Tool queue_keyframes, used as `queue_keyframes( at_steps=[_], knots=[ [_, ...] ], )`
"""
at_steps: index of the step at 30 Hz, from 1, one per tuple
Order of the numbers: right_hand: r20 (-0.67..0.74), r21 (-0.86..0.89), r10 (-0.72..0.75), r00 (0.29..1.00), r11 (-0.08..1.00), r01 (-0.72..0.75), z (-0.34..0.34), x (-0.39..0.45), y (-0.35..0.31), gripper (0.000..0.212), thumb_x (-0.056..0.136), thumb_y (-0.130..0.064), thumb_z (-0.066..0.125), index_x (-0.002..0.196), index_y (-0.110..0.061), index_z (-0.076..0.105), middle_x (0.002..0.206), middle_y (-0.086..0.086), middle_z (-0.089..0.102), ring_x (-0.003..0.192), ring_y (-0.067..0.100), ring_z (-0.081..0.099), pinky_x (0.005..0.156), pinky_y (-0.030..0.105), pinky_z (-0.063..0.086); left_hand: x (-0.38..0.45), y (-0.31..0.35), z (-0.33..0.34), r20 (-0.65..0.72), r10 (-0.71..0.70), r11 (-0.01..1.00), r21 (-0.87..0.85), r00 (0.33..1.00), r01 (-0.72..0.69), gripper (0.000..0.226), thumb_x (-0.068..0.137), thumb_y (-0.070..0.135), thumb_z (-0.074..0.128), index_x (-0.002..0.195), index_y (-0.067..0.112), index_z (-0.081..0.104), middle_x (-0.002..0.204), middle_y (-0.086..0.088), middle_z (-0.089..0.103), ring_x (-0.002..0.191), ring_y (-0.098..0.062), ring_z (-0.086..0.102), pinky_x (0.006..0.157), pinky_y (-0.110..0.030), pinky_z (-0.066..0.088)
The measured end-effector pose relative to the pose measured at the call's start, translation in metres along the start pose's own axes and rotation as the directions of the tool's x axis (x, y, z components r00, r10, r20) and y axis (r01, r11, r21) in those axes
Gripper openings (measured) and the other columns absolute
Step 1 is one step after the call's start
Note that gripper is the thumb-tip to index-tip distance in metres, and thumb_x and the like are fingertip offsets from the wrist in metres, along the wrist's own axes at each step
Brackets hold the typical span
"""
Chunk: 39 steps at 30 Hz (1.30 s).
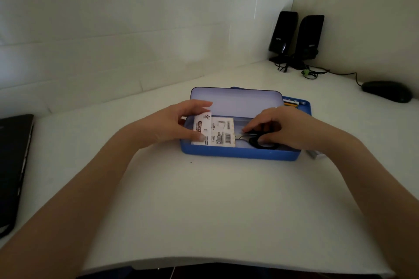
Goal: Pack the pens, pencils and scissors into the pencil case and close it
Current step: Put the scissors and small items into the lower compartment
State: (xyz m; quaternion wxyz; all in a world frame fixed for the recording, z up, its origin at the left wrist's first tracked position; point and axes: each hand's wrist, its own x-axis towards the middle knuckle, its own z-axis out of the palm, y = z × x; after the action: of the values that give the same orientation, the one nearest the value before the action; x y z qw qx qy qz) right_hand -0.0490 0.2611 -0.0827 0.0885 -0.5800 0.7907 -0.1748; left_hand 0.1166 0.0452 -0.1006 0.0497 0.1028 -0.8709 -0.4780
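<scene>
1. While the white surface (204, 199) carries everything in view, it is mostly bare in front of the person; a dark laptop (13, 165) lies at its left edge, and two black speakers (294, 38) and a mouse (387, 91) sit well apart at the back right.
2. The blue pencil case (238, 154) stands open in the middle, its lid (235, 102) upright behind the tray. A risk, as I judge it: the lid could drop onto the hands if the tray is jogged.
3. A second blue tray (306, 106) sits just behind the case on the right, with pencils (292, 103) lying in it, not yet packed.
4. The left hand (179, 124) pinches the white packaging card (213, 131) at the case's left end, fingers narrow around its edge.
5. The right hand (278, 127) rests on the scissors (260, 140), which lie inside the case, blades tucked under the card; its fingers curl over the black handles, though whether they grip or only press I cannot tell.
6. The likely trouble: the card seems bulky, and if it rides up over the rim the lid may not shut. The pens and pencils may then lack room.
7. A small grey object (316, 154) lies beside the case's right corner; I cannot identify it.
</scene>
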Motion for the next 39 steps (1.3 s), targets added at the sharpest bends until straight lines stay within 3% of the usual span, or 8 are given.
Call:
queue_keyframes(
  at_steps=[5, 12, 16, 21, 27, 32, 35, 39],
  knots=[
    [-0.018, 0.014, -0.043, 0.999, 0.999, 0.043, 0.006, 0.002, -0.005, 0.035, 0.079, -0.017, 0.071, 0.11, -0.035, 0.066, 0.092, -0.029, 0.058, 0.088, -0.011, 0.054, 0.079, 0.002, 0.039, -0.003, 0.002, 0.001, 0.069, 0.029, 0.994, 0.102, 0.997, -0.036, 0.048, 0.075, 0.023, 0.076, 0.11, 0.053, 0.06, 0.132, 0.026, 0.045, 0.117, 0.009, 0.045, 0.097, -0.013, 0.038],
    [-0.046, 0.051, -0.001, 0.999, 0.999, 0.003, 0.007, 0.002, -0.002, 0.036, 0.078, -0.015, 0.073, 0.107, -0.034, 0.066, 0.102, -0.012, 0.067, 0.092, 0.005, 0.06, 0.082, 0.019, 0.05, 0.004, 0.002, 0.007, 0.146, 0.075, 0.94, 0.32, 0.986, -0.119, 0.038, 0.095, 0.029, 0.048, 0.125, 0.051, 0.042, 0.141, 0.017, 0.031, 0.129, 0.008, 0.023, 0.103, -0.011, 0.015],
    [-0.053, 0.145, 0.038, 0.998, 0.989, -0.03, 0.005, 0.001, -0.001, 0.035, 0.077, -0.01, 0.073, 0.104, -0.031, 0.068, 0.097, -0.009, 0.069, 0.088, 0.004, 0.062, 0.082, 0.015, 0.05, 0.004, 0.0, 0.003, 0.13, 0.067, 0.96, 0.263, 0.989, -0.1, 0.037, 0.099, 0.017, 0.04, 0.124, 0.043, 0.049, 0.139, 0.021, 0.032, 0.128, 0.007, 0.028, 0.092, 0.006, 0.021],
    [-0.05, 0.129, 0.018, 0.999, 0.992, -0.012, 0.008, 0.003, -0.002, 0.034, 0.078, -0.013, 0.072, 0.101, -0.037, 0.067, 0.097, -0.013, 0.068, 0.087, 0.002, 0.061, 0.081, 0.017, 0.052, 0.003, -0.002, 0.001, 0.05, 0.058, 0.987, 0.146, 0.997, -0.065, 0.033, 0.097, 0.012, 0.046, 0.115, 0.037, 0.059, 0.127, 0.004, 0.059, 0.115, -0.016, 0.053, 0.094, -0.021, 0.042],
    [-0.133, 0.281, 0.074, 0.988, 0.959, -0.034, -0.007, -0.004, 0.001, 0.022, 0.079, -0.021, 0.07, 0.1, -0.03, 0.07, 0.09, -0.009, 0.073, 0.086, 0.001, 0.065, 0.078, 0.01, 0.047, 0.003, -0.004, 0.0, -0.055, 0.079, 0.988, 0.135, 0.995, -0.071, 0.031, 0.097, 0.009, 0.043, 0.104, 0.033, 0.061, 0.114, 0.007, 0.063, 0.104, -0.01, 0.057, 0.078, -0.013, 0.046],
    [-0.335, 0.153, 0.34, 0.879, 0.94, -0.305, -0.024, -0.013, 0.024, 0.011, 0.086, -0.029, 0.063, 0.092, -0.023, 0.069, 0.083, 0.001, 0.068, 0.067, 0.016, 0.063, 0.056, 0.024, 0.046, 0.002, -0.001, 0.002, -0.141, 0.062, 0.994, 0.097, 0.988, -0.048, 0.018, 0.093, 0.019, 0.054, 0.108, 0.028, 0.055, 0.098, 0.013, 0.067, 0.086, -0.007, 0.064, 0.063, -0.004, 0.044],
    [-0.258, 0.001, 0.477, 0.84, 0.87, -0.493, -0.028, -0.017, 0.04, 0.018, 0.085, -0.035, 0.062, 0.096, -0.022, 0.067, 0.086, 0.005, 0.061, 0.069, 0.023, 0.058, 0.058, 0.027, 0.039, 0.002, 0.0, 0.003, -0.176, 0.052, 0.994, 0.104, 0.983, -0.035, 0.017, 0.09, 0.019, 0.06, 0.104, 0.027, 0.058, 0.092, 0.016, 0.068, 0.086, -0.004, 0.065, 0.061, -0.003, 0.043],
    [-0.412, 0.006, 0.505, 0.758, 0.834, -0.552, -0.035, -0.023, 0.048, 0.015, 0.084, -0.034, 0.062, 0.094, -0.023, 0.067, 0.091, 0.009, 0.061, 0.081, 0.023, 0.053, 0.066, 0.029, 0.036, 0.004, 0.0, 0.005, -0.243, 0.062, 0.99, 0.136, 0.968, -0.029, 0.012, 0.089, 0.018, 0.06, 0.093, 0.026, 0.067, 0.086, 0.01, 0.072, 0.072, 0.006, 0.065, 0.061, -0.005, 0.045]
  ],
)
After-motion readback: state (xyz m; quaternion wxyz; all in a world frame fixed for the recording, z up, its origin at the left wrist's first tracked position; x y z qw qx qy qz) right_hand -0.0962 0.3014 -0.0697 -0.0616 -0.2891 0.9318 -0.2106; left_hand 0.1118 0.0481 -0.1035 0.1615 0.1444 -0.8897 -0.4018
